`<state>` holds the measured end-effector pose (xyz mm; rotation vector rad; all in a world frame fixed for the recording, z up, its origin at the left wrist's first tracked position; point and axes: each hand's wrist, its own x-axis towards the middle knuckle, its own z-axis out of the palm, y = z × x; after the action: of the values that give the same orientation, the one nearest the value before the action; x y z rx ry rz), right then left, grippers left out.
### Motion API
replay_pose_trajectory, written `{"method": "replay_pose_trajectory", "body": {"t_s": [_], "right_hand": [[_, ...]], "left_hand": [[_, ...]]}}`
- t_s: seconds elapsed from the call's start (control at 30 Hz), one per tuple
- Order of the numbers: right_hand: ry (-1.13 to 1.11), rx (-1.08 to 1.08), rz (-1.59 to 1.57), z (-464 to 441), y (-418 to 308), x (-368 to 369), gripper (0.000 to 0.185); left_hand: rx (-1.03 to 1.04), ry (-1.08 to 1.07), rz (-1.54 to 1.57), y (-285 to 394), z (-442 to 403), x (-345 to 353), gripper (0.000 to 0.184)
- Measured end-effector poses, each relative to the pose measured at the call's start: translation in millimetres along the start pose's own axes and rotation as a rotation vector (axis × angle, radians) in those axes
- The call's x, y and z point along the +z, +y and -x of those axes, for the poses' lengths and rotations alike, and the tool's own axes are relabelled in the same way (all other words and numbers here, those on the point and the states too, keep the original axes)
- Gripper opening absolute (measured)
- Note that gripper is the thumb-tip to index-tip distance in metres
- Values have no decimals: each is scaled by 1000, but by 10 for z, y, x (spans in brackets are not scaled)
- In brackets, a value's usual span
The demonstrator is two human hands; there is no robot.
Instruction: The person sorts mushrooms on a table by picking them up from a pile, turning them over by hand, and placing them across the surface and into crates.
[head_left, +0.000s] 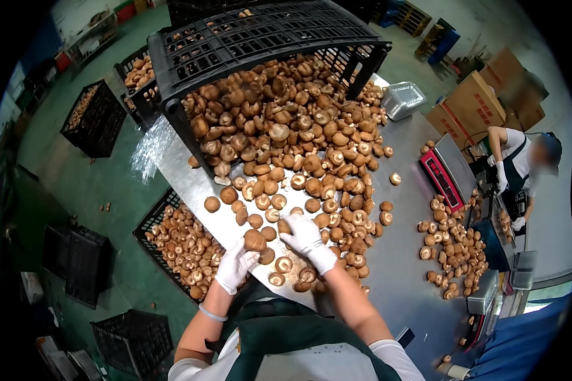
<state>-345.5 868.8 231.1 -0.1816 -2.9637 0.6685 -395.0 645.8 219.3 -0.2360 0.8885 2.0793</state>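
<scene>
My left hand, in a white glove, is closed round a large brown shiitake mushroom, its cap facing up. To its right, my gloved right hand has its fingers curled at another shiitake mushroom, partly covered by the fingers. Both hands are above the near edge of the metal table. Loose mushrooms lie around them, some cap up, some showing pale gills and stems. Beyond the hands, a big mushroom heap spills from a black plastic crate tipped on its side.
Below the table's left edge stands a black crate of mushrooms. On the right are a red scale, another mushroom pile and clear plastic trays. A co-worker stands at far right near cardboard boxes.
</scene>
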Motion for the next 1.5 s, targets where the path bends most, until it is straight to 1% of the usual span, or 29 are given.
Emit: {"method": "replay_pose_trajectory", "body": {"t_s": [0.03,0.07,0.13,0.2,0.27,0.33,0.4,0.43,0.47,0.53,0.57,0.6,0.63,0.67,0.73,0.77,0.87,0.93,1.0,1.07,1.13,1.2,1.23,1.27,1.33,1.37,1.4,1.47,1.5], "right_hand": [[31,22,-176,67,98,-56,50],[-72,185,-524,108,108,-256,47],[-52,384,-1011,210,9,-712,45],[104,486,-1403,332,130,-856,43],[186,454,-1570,432,412,-793,27],[230,444,-1502,403,530,-759,15],[81,640,-1052,344,447,-802,15],[192,406,-778,296,405,-655,16],[217,187,-524,244,385,-549,17],[200,124,-232,209,226,-390,17],[149,128,-294,182,128,-363,17],[99,130,-356,165,52,-327,18],[81,123,-428,160,50,-231,20],[11,186,-689,169,17,-185,34],[-118,420,-1224,161,22,-144,53],[-133,542,-1387,175,-51,-224,65],[-50,583,-1911,276,0,-194,71],[-43,496,-1960,324,26,-153,73],[32,505,-1998,308,-33,-178,75],[30,475,-2017,277,-141,-173,77],[84,578,-1981,262,-379,-171,78],[-201,506,-1863,253,-600,-151,73],[-337,330,-1582,303,-638,-59,69],[-453,162,-1290,325,-712,-46,66],[-427,18,-1147,380,-881,-94,60],[-529,224,-1537,416,-924,-51,59],[-531,222,-1539,432,-928,-31,59],[-557,274,-2165,453,-906,16,64],[-463,419,-2161,507,-852,113,61]], "left_hand": [[39,-32,38,60,53,0,32],[78,-63,78,114,105,2,33],[130,20,132,280,198,9,36],[235,-72,127,444,270,-113,34],[346,34,42,541,279,-364,33],[444,269,-132,703,374,-331,35],[690,683,-1263,720,293,-530,39],[867,696,-1580,737,310,-400,42],[1030,561,-1622,703,287,-274,36],[941,381,-1576,429,243,2,19],[1008,191,-1611,294,239,135,20],[835,-107,-1776,248,198,252,27],[888,-154,-2043,72,176,242,36],[792,-286,-2090,-25,92,202,44],[799,-280,-2189,-136,-3,137,50],[797,-226,-2098,-153,-19,130,52],[792,-121,-1893,-81,73,267,53],[386,-23,-983,-57,92,271,49],[18,-124,-198,17,127,281,53],[-88,-141,147,112,161,303,54],[-88,-94,169,171,216,287,54],[3,-178,243,223,260,189,53],[98,-157,192,278,311,210,53],[259,-35,-8,332,396,299,52],[473,181,-415,451,546,449,46],[616,231,-702,507,605,499,40],[642,242,-891,540,683,583,37],[772,44,-1316,492,629,461,36],[769,-56,-1347,440,602,425,35]]}}
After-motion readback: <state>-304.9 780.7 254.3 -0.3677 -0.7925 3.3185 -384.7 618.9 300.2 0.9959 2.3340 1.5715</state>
